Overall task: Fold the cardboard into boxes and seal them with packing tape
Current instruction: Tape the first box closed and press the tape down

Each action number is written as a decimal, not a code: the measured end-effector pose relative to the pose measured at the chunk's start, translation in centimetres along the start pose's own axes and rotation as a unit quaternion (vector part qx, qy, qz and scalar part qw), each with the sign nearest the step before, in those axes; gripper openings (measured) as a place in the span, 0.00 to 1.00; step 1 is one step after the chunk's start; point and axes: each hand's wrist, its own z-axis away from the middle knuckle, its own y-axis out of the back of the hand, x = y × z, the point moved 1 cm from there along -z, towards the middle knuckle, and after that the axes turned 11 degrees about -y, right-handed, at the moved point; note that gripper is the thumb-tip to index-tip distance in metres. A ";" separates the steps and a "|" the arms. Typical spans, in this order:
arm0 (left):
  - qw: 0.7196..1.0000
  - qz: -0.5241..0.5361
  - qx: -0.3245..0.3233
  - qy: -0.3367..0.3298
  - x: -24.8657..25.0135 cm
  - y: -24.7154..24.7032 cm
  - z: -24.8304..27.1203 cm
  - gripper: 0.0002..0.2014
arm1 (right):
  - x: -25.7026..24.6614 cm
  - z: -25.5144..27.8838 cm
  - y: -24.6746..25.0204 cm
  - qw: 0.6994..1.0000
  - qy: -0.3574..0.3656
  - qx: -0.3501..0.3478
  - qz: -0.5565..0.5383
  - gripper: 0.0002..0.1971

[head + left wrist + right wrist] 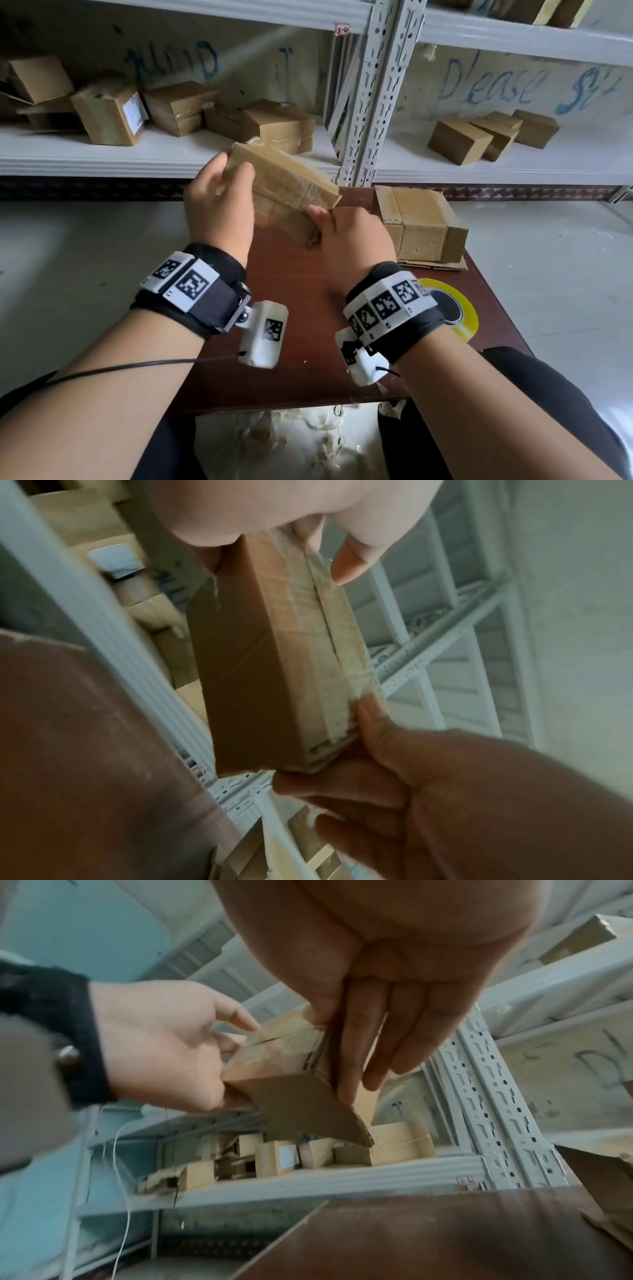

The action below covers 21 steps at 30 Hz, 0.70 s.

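A small brown cardboard box [291,185] with clear tape along its seam is held in the air above the brown table [294,308]. My left hand [227,178] grips its far left end, thumb on the taped face. My right hand [323,222] pinches its near right end between thumb and fingers. In the left wrist view the box [274,656] runs from my left fingers [349,561] down to my right hand [383,750]. Seen from the right wrist, my right fingers [359,1056] lie along the end of the box [284,1074] and my left hand [164,1053] holds the other end.
A yellow-cored roll of packing tape [460,308] lies on the table by my right wrist. Another folded box [421,222] sits on flat cardboard at the table's far right. White metal shelves [171,157] behind hold several boxes. Scraps litter the floor near my knees.
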 end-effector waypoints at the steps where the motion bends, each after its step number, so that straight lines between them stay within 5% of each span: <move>1: 1.000 0.009 0.006 0.008 0.0 0.0 -0.1 0.15 | 0.0 0.3 -0.3 1.000 -0.001 -0.006 0.015 0.26; 3: 1.000 0.012 -0.007 0.002 0.1 -0.1 0.2 0.16 | 0.1 0.9 -0.7 0.999 -0.035 -0.016 0.004 0.26; 7: 0.996 -0.019 -0.061 -0.065 0.9 -0.6 1.8 0.15 | 0.4 0.2 0.4 0.990 -0.118 0.007 -0.074 0.48; 14: 0.993 -0.056 -0.082 -0.070 -0.5 0.2 0.4 0.18 | 0.9 -1.8 0.8 0.999 -0.037 0.018 -0.031 0.19; 18: 0.960 -0.220 -0.141 -0.098 -2.0 0.3 0.6 0.49 | 1.0 -1.1 0.1 0.998 -0.044 0.036 -0.027 0.32; 21: 0.955 -0.213 -0.140 -0.153 -1.4 0.3 1.0 0.39 | 1.5 -1.4 -0.1 0.996 -0.081 0.013 -0.021 0.41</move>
